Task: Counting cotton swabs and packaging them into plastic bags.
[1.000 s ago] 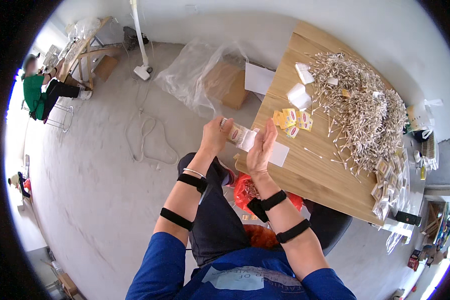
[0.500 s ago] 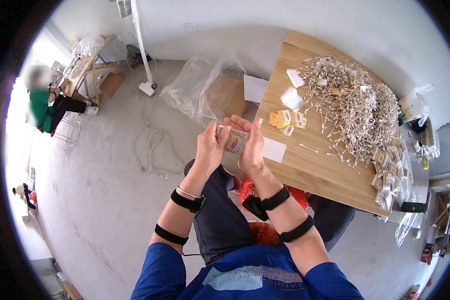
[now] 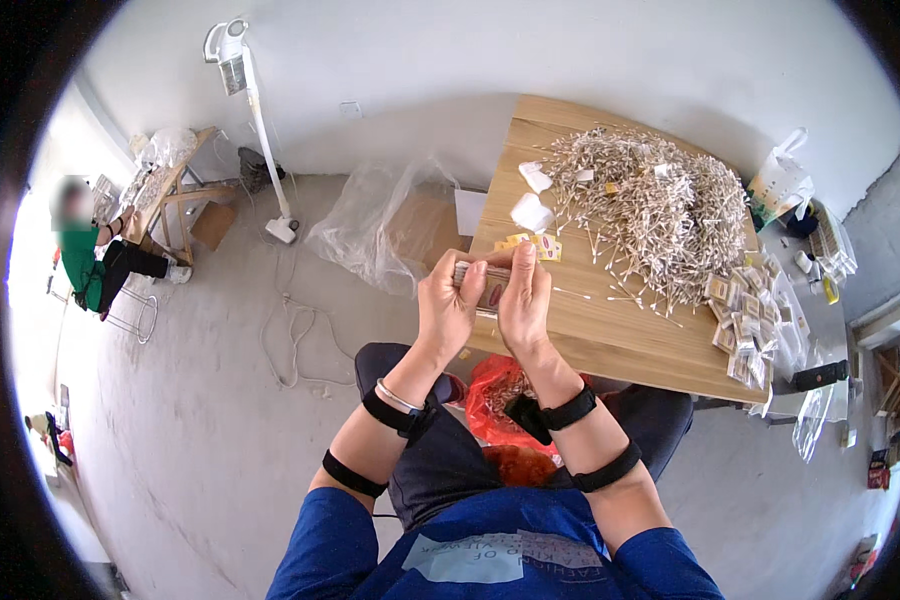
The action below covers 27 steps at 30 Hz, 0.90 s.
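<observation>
Between both hands I grip a small clear pack of cotton swabs (image 3: 492,291) with a printed label inside, near the table's left edge. My left hand (image 3: 446,308) is closed on its left side, thumb on the front. My right hand (image 3: 523,305) closes on its right side, thumb pointing up; its other fingers are mostly hidden behind the pack. Just beyond my hands, several yellow printed cards (image 3: 547,247) lie on the wooden table (image 3: 610,342). A large heap of loose cotton swabs (image 3: 660,225) covers the table's far part.
White folded pieces (image 3: 532,212) lie beside the heap. Several filled packs (image 3: 745,320) pile up at the table's right end. A red bag (image 3: 490,385) sits between my legs. Clear plastic sheeting (image 3: 370,235) lies on the floor. Far left, a person in green (image 3: 82,265) sits at another table.
The view has tilted up, so the table sits lower and further left. Both hands still hold the pack, now tilted with less of its label showing, and hide part of the yellow cards.
</observation>
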Available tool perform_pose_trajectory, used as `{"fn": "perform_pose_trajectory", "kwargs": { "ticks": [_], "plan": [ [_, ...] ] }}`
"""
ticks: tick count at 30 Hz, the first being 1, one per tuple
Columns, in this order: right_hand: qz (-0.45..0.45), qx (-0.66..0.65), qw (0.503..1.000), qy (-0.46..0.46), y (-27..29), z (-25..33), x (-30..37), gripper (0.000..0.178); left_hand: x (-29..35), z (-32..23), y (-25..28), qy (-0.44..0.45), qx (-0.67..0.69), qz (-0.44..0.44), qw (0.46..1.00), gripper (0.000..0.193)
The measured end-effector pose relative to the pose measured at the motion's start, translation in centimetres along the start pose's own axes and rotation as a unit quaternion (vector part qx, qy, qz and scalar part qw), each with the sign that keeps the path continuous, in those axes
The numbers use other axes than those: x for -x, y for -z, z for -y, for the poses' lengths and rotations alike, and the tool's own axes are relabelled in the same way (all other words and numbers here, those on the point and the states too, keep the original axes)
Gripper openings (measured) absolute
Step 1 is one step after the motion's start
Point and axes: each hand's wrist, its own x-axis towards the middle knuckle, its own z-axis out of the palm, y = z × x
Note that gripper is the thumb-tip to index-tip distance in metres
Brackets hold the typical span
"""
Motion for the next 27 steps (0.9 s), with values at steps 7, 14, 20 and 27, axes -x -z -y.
{"fn": "perform_pose_trajectory", "kwargs": {
  "ticks": [7, 14, 20, 27],
  "plan": [
    [-0.101, 0.088, 0.99, 0.054, 1.9, 1.2, 0.3, 0.054, 1.9, -0.8, -3.2, -0.018, 0.013, -0.071, 0.997, 0.037],
    [-0.077, 0.209, 0.97, 0.103, 3.5, 3.1, 0.0, 0.046, 2.8, -1.2, -4.3, 0.043, 0.053, -0.088, 0.994, 0.041],
    [0.042, 0.342, 0.917, 0.203, 6.2, 6.1, -0.2, 0.036, 0.5, -3.0, 0.4, 0.128, 0.009, 0.351, 0.928, 0.033],
    [0.251, 0.481, 0.799, 0.258, 5.8, 7.9, 1.9, 0.032, 1.2, -2.3, 0.0, 0.127, 0.063, 0.464, 0.874, 0.027]
  ]
}}
